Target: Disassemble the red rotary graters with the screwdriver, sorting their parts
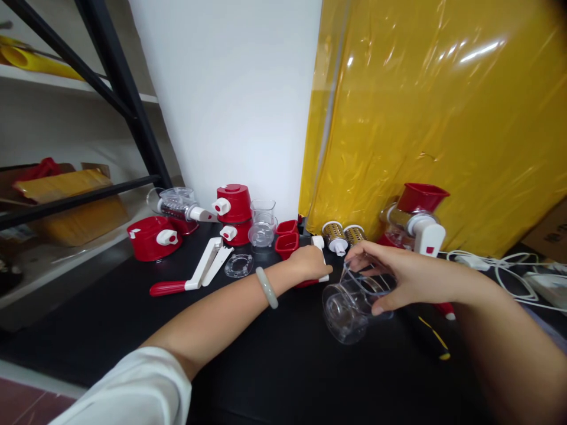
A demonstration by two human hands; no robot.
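My right hand [390, 277] grips a clear plastic housing [348, 313] by its square upper opening, above the black table [283, 366]. My left hand [310, 262], with a pale bangle on its wrist, is closed around a white and red handle [319, 243] beside the small red hoppers [287, 243]. Metal grater drums [335, 236] lie just behind the two hands. Left of my left forearm are a clear ring [239, 265] and a white crank with a red grip [168, 288]. Part of the handle is hidden by my left fingers.
Red bases [234, 203] stand near the wall, with another red base [154, 239] to the left. An assembled grater [419, 218] and white cables [505, 265] are at the right. A yellow-and-black tool [434, 339] lies below my right wrist. Black shelving [119, 71] rises at left.
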